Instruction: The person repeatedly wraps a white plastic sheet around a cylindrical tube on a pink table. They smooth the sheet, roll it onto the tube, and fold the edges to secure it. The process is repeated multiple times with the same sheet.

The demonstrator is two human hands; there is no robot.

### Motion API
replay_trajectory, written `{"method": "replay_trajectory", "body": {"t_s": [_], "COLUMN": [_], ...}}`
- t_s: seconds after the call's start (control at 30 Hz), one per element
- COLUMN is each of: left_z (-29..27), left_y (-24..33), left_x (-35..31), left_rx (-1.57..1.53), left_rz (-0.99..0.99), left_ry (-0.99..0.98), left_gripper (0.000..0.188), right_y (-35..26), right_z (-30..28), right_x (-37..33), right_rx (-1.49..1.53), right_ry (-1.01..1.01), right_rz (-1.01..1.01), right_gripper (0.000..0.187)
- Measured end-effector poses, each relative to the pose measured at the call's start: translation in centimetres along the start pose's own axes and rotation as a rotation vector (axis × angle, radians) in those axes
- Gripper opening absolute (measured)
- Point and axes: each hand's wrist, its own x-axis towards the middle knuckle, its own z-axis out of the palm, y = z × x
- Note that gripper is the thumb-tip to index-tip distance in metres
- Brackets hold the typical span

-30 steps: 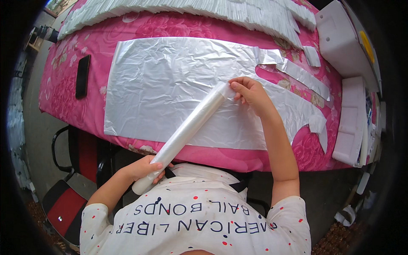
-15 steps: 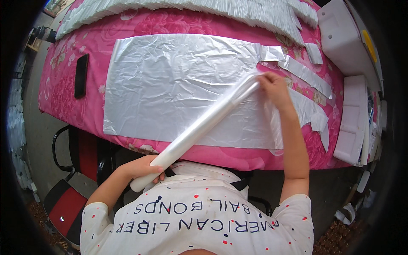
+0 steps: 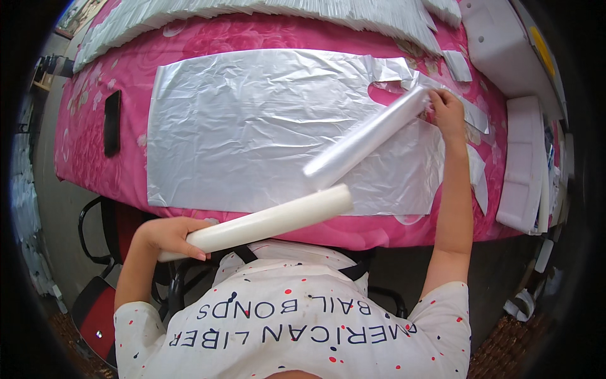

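Note:
My left hand [image 3: 180, 237] is wrapped round the lower end of a smooth white tube [image 3: 278, 219], held slanting over the table's near edge. At the right, the fingers of my right hand [image 3: 448, 112] pinch the far end of a rolled-up piece of silvery plastic film [image 3: 366, 140]. This roll lies aslant above flat plastic bags [image 3: 246, 126], thin, silvery and creased, with a cut-out handle hole at their right end. Tube and film roll are separate, their near ends close together.
A pink floral cloth [image 3: 208, 35] covers the table. Long rows of folded white plastic bags [image 3: 284, 9] line its far side. A black phone [image 3: 112, 123] lies at the left. White foam boxes [image 3: 522, 164] stand at the right edge. Red-and-black chairs [image 3: 95, 316] stand at lower left.
The white tube has come out of the rolled film. My left hand has moved left with the tube, and my right hand has moved right and slightly away with the film roll.

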Motion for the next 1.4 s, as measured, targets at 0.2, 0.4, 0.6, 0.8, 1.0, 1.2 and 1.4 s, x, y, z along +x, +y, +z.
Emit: {"method": "replay_trajectory", "body": {"t_s": [0.2, 0.4, 0.6, 0.8, 1.0, 1.2, 1.4], "left_z": [0.8, 1.1, 4.0, 5.1, 7.6, 8.3, 6.0], "left_y": [9.2, 7.4, 4.2, 2.1, 1.2, 1.3, 1.9], "left_x": [4.7, 11.6, 13.1, 14.3, 14.9, 14.9, 13.8], "left_rx": [1.045, 1.453, 1.540, 1.515, 1.445, 1.460, 1.463], "left_rz": [0.124, 0.989, 0.828, 0.691, 0.643, 0.619, 0.763], "left_ry": [0.397, 0.912, 0.477, 0.544, 0.624, 0.636, 0.480], "left_gripper": [0.053, 0.050, 0.073, 0.083, 0.081, 0.080, 0.079], "right_y": [-5.0, -8.2, -7.3, -8.1, -8.5, -6.5, -4.3], "right_z": [7.1, 10.9, 11.5, 10.4, 11.5, 7.3, 2.3], "right_x": [-1.5, -1.3, 0.2, -2.7, -16.6, -13.4, -10.9], "right_rx": [-0.031, -0.069, -0.048, 0.055, -0.390, -0.529, -0.691], "right_ry": [-0.171, -0.304, -0.440, -0.169, -0.369, -0.054, 0.147], "right_rz": [-0.201, -0.215, -0.049, -0.069, -0.685, -0.578, -0.479], "right_gripper": [0.022, 0.020, 0.026, 0.049, 0.048, 0.044, 0.044]}}
